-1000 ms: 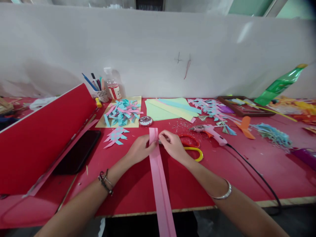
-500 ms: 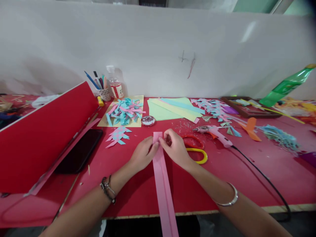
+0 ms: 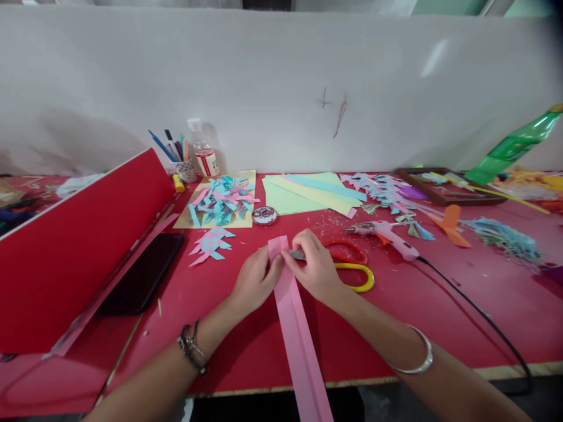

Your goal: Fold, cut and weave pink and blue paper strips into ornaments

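Note:
A long pink paper strip (image 3: 295, 334), with a lengthwise crease, runs from between my hands down past the table's front edge. My left hand (image 3: 257, 278) pinches its far end from the left, thumb on top. On the other side my right hand (image 3: 314, 266) grips the same end, thumb and bent index finger close to the crease. Scissors with one red and one yellow handle loop (image 3: 363, 278) lie just right of my right hand, their blades mostly hidden behind it. Left of my hands rests a woven pink and blue paper piece (image 3: 213, 243).
A pink glue gun (image 3: 391, 237) with a black cord lies to the right. Behind are a pile of folded paper strips (image 3: 224, 199), a round tin (image 3: 264, 215) and green paper sheets (image 3: 285, 199). A red board (image 3: 83, 246) leans over a black phone (image 3: 143, 275) at left.
The strip's far end has tilted slightly left, and its near part has swung right. Both hands keep hold of it, and my right fingers have shifted a little along the crease.

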Available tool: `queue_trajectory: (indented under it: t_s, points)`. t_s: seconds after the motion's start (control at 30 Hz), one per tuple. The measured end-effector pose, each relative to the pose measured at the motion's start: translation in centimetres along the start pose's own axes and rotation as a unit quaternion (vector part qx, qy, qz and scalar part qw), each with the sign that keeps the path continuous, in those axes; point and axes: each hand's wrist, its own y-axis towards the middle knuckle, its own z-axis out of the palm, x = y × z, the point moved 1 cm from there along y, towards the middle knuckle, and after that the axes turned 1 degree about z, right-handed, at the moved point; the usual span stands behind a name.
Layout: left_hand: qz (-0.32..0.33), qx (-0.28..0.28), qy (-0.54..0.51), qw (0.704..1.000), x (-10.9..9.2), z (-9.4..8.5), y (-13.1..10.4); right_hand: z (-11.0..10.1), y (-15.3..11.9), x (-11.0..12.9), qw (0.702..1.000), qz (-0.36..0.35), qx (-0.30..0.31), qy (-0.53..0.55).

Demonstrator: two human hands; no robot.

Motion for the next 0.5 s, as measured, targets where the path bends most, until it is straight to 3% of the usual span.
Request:
queue_trajectory:
  t_s: [0.07,0.37,0.43,0.5]
  points:
    - [0.008,0.002,-0.025,1.000,0.03,0.05,0.04,-0.08,0.11,0.08,0.999,-0.025,0.018,-0.011]
    - [0.041,0.056,-0.109,0.992,-0.47,0.20,0.09,-0.08,0.28,0.19,0.997,0.012,0.069,-0.009]
    - [0.032,0.070,-0.129,0.989,-0.54,0.21,0.09,-0.07,0.16,0.11,0.998,0.021,0.056,0.002]
    - [-0.003,0.048,-0.147,0.988,-0.45,0.18,0.15,-0.16,0.07,0.01,1.000,0.018,0.013,0.010]
